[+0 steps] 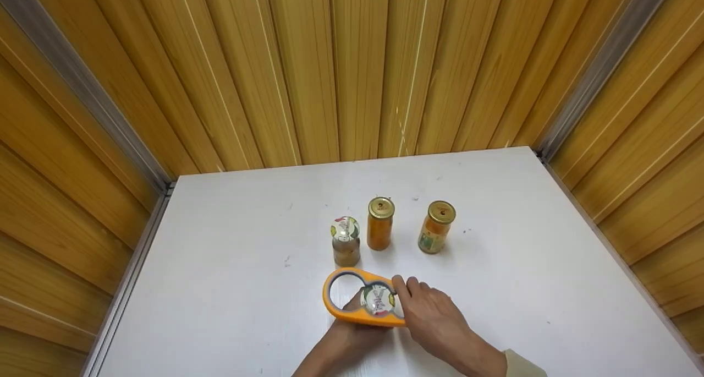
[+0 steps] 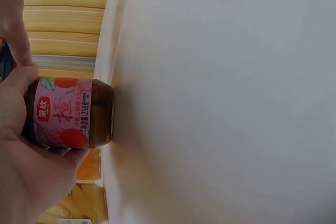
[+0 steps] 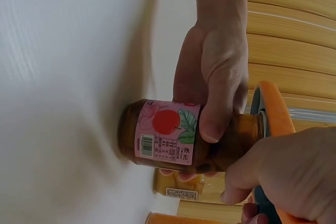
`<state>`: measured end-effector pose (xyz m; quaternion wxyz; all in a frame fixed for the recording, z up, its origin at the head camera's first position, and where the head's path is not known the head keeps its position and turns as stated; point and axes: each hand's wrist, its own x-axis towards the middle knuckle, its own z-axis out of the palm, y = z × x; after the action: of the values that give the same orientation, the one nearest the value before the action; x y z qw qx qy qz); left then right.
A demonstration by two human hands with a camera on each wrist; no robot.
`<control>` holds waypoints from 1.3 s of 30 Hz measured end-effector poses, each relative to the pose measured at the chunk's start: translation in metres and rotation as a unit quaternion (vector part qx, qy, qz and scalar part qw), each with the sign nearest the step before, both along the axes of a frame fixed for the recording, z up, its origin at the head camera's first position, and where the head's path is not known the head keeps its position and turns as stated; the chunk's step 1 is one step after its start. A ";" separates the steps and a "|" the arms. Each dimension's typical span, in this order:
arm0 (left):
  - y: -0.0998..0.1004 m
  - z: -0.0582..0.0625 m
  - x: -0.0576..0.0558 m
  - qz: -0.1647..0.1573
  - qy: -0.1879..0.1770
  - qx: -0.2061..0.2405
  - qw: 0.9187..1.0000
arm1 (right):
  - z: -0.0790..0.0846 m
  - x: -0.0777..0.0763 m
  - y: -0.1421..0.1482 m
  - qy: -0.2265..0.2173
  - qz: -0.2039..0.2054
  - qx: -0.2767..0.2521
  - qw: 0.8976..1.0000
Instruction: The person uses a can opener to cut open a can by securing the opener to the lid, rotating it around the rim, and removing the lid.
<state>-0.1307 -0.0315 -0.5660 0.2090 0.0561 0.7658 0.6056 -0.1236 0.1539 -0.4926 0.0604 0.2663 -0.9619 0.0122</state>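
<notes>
My left hand [image 1: 355, 335] grips a glass jar with a pink label [image 2: 63, 113], fingers and thumb wrapped round its body. The jar stands upright on the white table, a red fruit printed on its label. An orange jar opener [image 1: 363, 317] with grey-lined round openings lies level over the jar's top. Its middle opening surrounds the white patterned lid [image 1: 378, 300], while the larger opening at its left end has nothing in it. My right hand [image 1: 437, 316] holds the opener by its right end, fingers curled over the frame.
Beyond the hands stand a jar with a white patterned lid [image 1: 346, 252], a gold-lidded jar of orange contents [image 1: 379, 233] and another gold-lidded jar with a label [image 1: 433, 238]. Yellow wood-look panels [image 1: 357, 74] enclose the white table [image 1: 231, 278] at the back and sides.
</notes>
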 end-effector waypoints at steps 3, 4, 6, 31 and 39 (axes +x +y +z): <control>-0.003 0.001 -0.003 -0.011 -0.024 0.010 1.000 | -0.001 -0.004 0.004 -0.007 0.016 -0.006 1.000; -0.004 0.001 -0.004 -0.014 -0.038 0.014 0.999 | -0.001 -0.006 0.004 -0.012 0.018 -0.007 1.000; -0.006 0.003 -0.005 -0.014 -0.070 0.032 0.997 | -0.002 -0.008 0.006 -0.020 0.025 -0.007 0.999; -0.018 0.003 -0.018 -0.117 0.075 0.008 0.990 | -0.003 -0.031 0.017 0.015 0.126 -0.005 0.992; -0.024 0.008 -0.030 -0.185 0.132 -0.047 0.973 | 0.001 -0.043 0.016 0.024 0.174 0.001 0.984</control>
<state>-0.1604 -0.0558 -0.5577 0.2170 0.2666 0.7902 0.5073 -0.1670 0.1698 -0.4919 0.0807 0.4297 -0.8992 0.0155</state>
